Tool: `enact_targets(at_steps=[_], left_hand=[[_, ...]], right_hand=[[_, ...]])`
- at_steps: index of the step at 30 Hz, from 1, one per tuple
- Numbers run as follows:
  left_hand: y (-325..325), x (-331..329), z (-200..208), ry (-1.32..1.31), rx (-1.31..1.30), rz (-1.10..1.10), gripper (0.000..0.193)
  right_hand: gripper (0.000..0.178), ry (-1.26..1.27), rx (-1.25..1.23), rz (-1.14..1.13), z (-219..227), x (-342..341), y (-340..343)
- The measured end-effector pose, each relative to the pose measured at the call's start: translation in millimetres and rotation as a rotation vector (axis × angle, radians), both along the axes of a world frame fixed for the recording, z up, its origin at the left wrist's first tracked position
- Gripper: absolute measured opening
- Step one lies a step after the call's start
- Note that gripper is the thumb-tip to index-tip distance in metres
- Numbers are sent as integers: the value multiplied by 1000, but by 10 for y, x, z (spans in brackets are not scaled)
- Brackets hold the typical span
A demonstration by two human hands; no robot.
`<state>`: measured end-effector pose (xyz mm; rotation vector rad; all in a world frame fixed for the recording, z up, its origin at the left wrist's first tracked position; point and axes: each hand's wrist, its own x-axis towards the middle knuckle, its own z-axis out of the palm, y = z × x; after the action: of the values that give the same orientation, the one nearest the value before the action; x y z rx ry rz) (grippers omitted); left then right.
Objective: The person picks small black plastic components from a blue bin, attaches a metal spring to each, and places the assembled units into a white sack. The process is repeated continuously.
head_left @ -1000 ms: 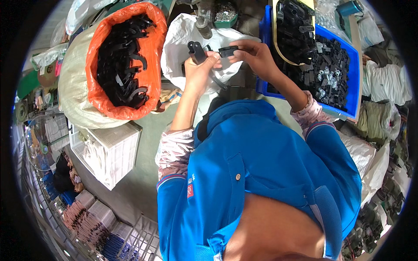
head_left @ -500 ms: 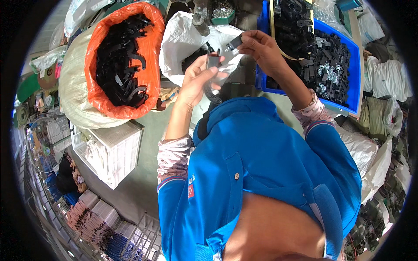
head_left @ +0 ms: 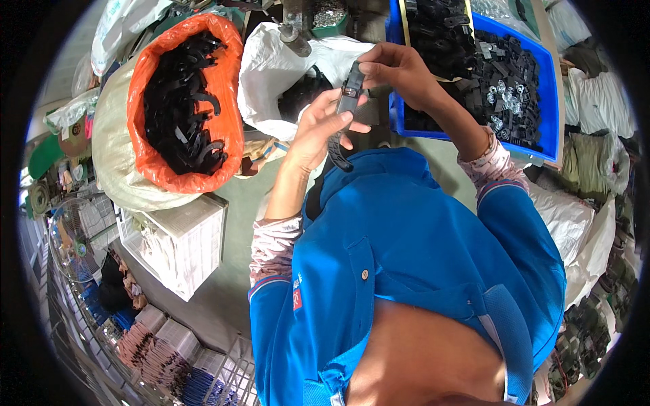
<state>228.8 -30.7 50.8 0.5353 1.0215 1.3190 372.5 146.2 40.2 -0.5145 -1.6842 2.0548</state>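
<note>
My left hand [head_left: 313, 132] is closed around a black curved plastic handle [head_left: 337, 150], its curved end pointing down toward my body. Between the thumb and fingers of my right hand [head_left: 401, 73] is a small black plastic piece [head_left: 355, 73] with a shiny metal bit. That piece meets the upper end of the handle; whether the two are joined I cannot tell. Both hands are just in front of a white bag [head_left: 257, 88] with black parts inside.
On the left, a sack with an orange liner [head_left: 233, 101] holds many curved black parts [head_left: 177, 111]. A blue bin [head_left: 553, 101] at right contains small black pieces and shiny metal bits. A metal cylinder [head_left: 295, 44] overhangs the white bag. Below the sack stands a white crate [head_left: 193, 250].
My right hand has brought the small black piece left and down, from apart to meeting the handle's upper end. My left hand keeps its hold, and the handle has shifted slightly right.
</note>
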Motion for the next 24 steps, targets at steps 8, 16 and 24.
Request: enact_targets(at_steps=[8, 16, 24], left_hand=[[80, 101, -6, -4, 5, 1, 44], [300, 258, -135, 335, 40, 173, 36], [393, 295, -130, 413, 128, 213, 17]], right_hand=[[19, -56, 22, 9, -5, 91, -71], [20, -47, 13, -37, -46, 274, -150], [22, -57, 483, -43, 276, 533, -34]])
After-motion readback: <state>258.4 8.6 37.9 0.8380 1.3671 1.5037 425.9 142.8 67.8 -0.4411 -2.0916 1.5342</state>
